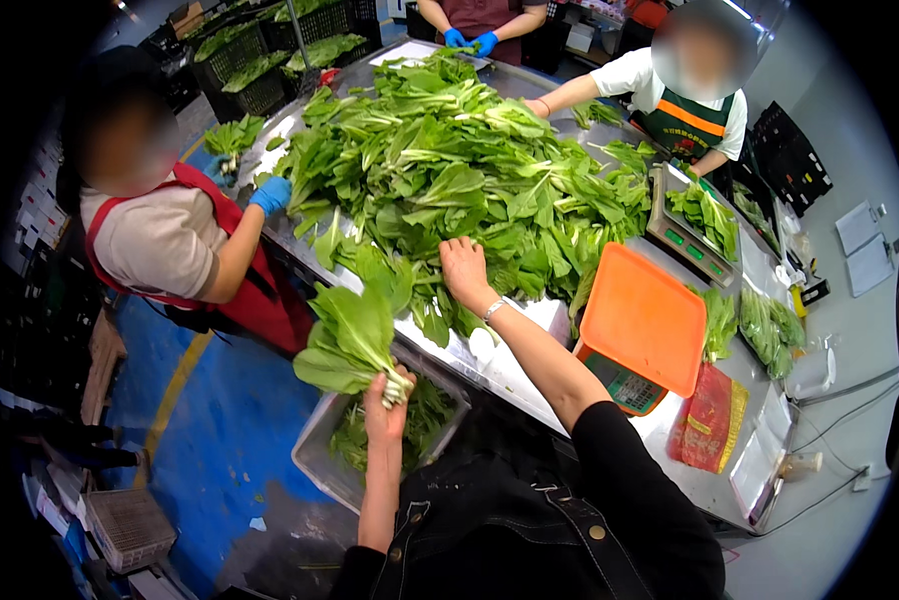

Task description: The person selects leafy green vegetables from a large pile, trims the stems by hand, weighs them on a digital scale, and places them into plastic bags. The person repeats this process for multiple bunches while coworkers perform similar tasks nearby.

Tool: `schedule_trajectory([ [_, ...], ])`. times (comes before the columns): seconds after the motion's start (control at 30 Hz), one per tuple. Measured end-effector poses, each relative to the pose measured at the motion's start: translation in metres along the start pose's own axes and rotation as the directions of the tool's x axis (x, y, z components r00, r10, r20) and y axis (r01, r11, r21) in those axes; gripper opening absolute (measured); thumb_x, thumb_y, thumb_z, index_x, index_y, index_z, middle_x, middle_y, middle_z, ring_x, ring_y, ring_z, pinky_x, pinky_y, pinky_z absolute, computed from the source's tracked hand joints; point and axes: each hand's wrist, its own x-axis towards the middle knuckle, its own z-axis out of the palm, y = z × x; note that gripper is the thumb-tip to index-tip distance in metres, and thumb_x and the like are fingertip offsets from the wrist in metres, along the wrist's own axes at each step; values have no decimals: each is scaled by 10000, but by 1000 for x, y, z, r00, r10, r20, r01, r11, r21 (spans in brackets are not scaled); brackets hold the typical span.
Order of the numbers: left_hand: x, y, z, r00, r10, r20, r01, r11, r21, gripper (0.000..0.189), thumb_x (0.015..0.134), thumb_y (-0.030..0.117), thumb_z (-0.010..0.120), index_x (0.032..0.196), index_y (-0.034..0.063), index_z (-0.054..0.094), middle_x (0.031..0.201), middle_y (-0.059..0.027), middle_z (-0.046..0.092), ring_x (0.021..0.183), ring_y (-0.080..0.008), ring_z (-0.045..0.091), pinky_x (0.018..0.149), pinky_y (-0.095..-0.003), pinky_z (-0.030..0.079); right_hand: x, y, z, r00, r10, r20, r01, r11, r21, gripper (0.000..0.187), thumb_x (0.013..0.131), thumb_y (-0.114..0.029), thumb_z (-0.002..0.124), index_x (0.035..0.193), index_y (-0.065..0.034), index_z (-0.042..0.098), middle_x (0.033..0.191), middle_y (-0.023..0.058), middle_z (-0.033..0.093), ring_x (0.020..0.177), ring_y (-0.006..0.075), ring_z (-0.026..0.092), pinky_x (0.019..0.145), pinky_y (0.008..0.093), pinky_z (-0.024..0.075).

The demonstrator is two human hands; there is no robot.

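My left hand (386, 412) is closed around the white stems of a small bunch of leafy greens (356, 341), its leaves pointing up and away from me. That bunch is held above a grey plastic bin (316, 457) with loose greens inside. Farther forward, my right hand (464, 271) reaches onto the near edge of a large heap of leafy greens (449, 165). Its fingertips touch the leaves, and I cannot make out whether they grip any. A silver-coloured bracelet circles the right wrist. The heap lies on a metal table (524, 382).
An orange-topped weighing scale (644, 315) stands right of my right arm. Behind it, another scale (674, 232) holds greens. A red bag (710, 420) and bagged greens (768, 330) lie on the right. Three other people (172, 247) work around the table. A plastic crate (131, 529) sits lower left.
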Motion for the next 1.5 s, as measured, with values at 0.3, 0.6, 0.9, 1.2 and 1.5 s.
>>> schedule_trajectory([
  [0.3, -5, 2, -2, 999, -44, 5, 44, 999, -28, 385, 843, 121, 626, 1158, -46, 479, 1009, -101, 555, 876, -197, 575, 788, -365, 507, -7, -2, 1, 994, -89, 58, 97, 981, -167, 130, 772, -108, 519, 894, -84, 555, 870, 90, 526, 887, 245, 493, 780, 389, 347],
  [0.6, 12, -3, -5, 996, -78, 41, 79, 996, -42, 370, 854, 105, 614, 1171, -34, 484, 1068, -113, 563, 921, -212, 593, 805, -393, 529, -25, 28, -150, 888, 433, -151, -256, 741, 621, 247, 789, -213, 669, 937, -37, 577, 739, 43, 576, 621, 155, 532, 577, 279, 444],
  [0.9, 21, -5, -1, 995, -88, 48, 90, 995, -50, 357, 860, 99, 608, 1163, -46, 490, 1065, -124, 574, 927, -214, 592, 826, -398, 519, -174, 29, -50, 474, 443, 761, -578, -495, 649, 287, 875, -172, 615, 1112, -69, 490, 879, 78, 614, 757, 156, 633, 569, 266, 537],
  [1.2, 13, -2, 0, 996, -87, 27, 88, 995, -38, 353, 842, 99, 630, 1140, -42, 504, 1038, -119, 577, 916, -209, 592, 819, -386, 527, -181, 30, -55, 644, 410, 646, -699, -28, 715, 397, 971, -379, 423, 964, 5, 524, 717, 86, 628, 566, 116, 579, 506, 228, 453],
  [1.5, 19, -13, 1, 997, -72, 18, 74, 995, -72, 350, 812, 127, 677, 1082, -40, 529, 959, -156, 617, 865, -250, 627, 734, -399, 569, -162, 24, -101, 737, 188, 649, -338, -729, 595, 459, 990, -453, 306, 866, -60, 506, 479, -48, 283, 424, 69, 237, 434, 214, 230],
])
